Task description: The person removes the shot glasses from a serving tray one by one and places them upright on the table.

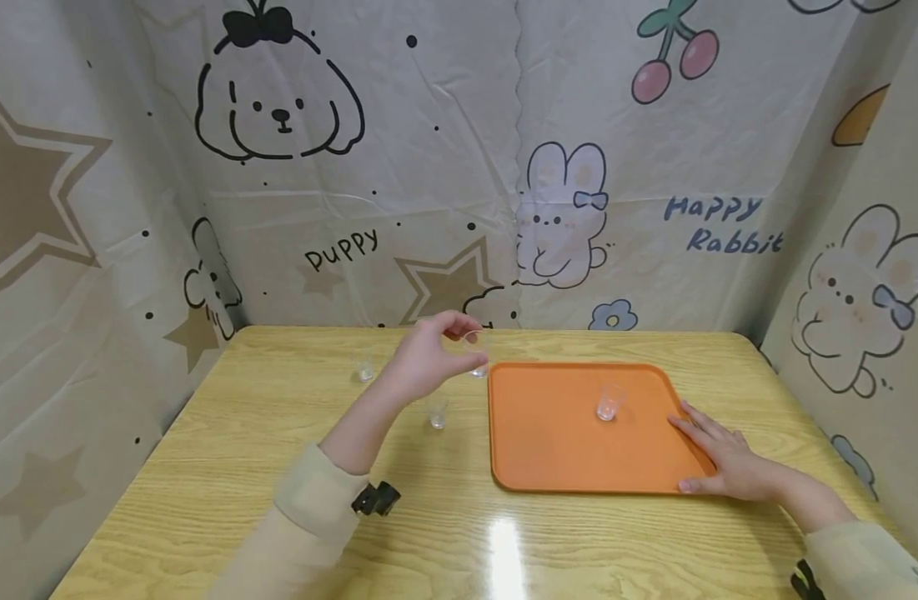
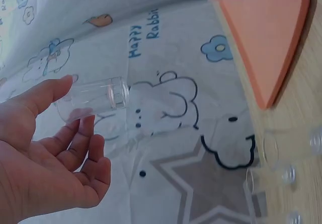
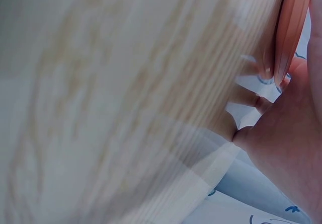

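My left hand (image 1: pixel 428 358) pinches a small clear glass (image 1: pixel 479 368) between thumb and fingers, above the table just off the tray's back left corner. In the left wrist view this glass (image 2: pixel 93 98) lies sideways across the picture, its base pointing away from the palm. A second clear glass (image 1: pixel 607 405) stands on the orange tray (image 1: pixel 549 454), right of its middle. My right hand (image 1: pixel 732 462) rests at the tray's front right corner, fingers spread along the right rim and thumb at the front edge.
Left of the tray, one clear glass (image 1: pixel 364 369) stands on the wooden table (image 1: pixel 226 450) and another glass (image 1: pixel 438 416) stands nearer. The left wrist view has several glasses, partly cut off, at its right edge. A patterned curtain (image 1: pixel 428 192) surrounds the table's back and sides.
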A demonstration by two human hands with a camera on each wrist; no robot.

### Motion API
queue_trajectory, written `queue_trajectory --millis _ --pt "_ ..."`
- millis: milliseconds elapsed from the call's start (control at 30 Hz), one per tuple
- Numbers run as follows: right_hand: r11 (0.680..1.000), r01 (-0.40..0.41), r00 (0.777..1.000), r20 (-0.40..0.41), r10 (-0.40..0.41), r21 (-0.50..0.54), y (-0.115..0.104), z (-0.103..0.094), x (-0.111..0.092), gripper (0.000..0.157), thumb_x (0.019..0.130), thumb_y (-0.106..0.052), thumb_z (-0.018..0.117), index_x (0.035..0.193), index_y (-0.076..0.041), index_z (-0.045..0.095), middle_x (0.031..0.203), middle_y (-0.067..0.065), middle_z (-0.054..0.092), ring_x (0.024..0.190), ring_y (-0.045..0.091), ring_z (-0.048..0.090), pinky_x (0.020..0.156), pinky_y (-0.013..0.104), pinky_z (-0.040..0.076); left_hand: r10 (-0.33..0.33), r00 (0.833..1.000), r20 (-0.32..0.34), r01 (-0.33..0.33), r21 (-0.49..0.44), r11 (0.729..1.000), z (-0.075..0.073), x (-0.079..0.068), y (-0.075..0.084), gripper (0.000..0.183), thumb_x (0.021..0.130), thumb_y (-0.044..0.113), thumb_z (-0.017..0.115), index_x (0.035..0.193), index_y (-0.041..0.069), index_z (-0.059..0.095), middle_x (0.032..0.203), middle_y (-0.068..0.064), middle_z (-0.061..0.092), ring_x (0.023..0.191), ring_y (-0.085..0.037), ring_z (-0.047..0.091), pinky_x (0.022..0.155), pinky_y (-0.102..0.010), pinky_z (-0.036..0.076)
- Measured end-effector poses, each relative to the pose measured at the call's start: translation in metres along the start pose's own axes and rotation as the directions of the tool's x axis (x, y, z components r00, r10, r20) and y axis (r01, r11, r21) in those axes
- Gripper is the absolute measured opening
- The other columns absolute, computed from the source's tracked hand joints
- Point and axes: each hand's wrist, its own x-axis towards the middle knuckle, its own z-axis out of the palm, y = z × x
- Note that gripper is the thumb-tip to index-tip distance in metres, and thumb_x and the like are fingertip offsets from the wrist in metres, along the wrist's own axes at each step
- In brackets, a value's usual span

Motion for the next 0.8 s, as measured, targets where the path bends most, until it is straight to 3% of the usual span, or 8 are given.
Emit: queue_trajectory --millis 200,367,800 --pt "1.000 -0.009 1.000 0.007 0.009 -0.005 -0.001 0.000 0.000 0.086 0.073 -0.038 0.070 0.138 -0.004 0.027 0.146 0.020 0.005 0.123 0.052 0.018 0.079 0.074 0.013 0.005 0.999 -0.053 -0.003 0.027 1.000 -0.024 -0.013 -0.017 0.036 0.075 0.033 0.070 0.107 0.020 0.058 0.099 0.006 0.057 0.099 -0.016 0.047 0.084 -0.036 0.040" --pt "1.000 -0.019 1.000 0.012 0.019 -0.007 -0.002 0.000 0.000 0.086 0.073 -0.039 0.070 0.138 -0.005 0.026 0.147 0.019 0.004 0.124 0.052 0.018 0.080 0.073 0.012 -0.002 0.996 -0.091 0.005 0.034 0.999 -0.033 -0.022 -0.041 0.039 0.076 0.030 0.070 0.109 0.014 0.058 0.100 0.001 0.058 0.098 -0.018 0.050 0.087 -0.040 0.039" --pt "1.000 0.003 1.000 -0.001 -0.003 -0.010 -0.002 0.000 -0.001 0.086 0.072 -0.038 0.071 0.138 -0.004 0.026 0.147 0.018 0.004 0.125 0.050 0.016 0.078 0.075 0.012 -0.070 0.991 -0.118 0.082 0.095 0.992 -0.017 -0.037 -0.110 0.039 0.076 0.025 0.070 0.109 0.009 0.058 0.102 -0.004 0.058 0.100 -0.024 0.049 0.086 -0.039 0.040"
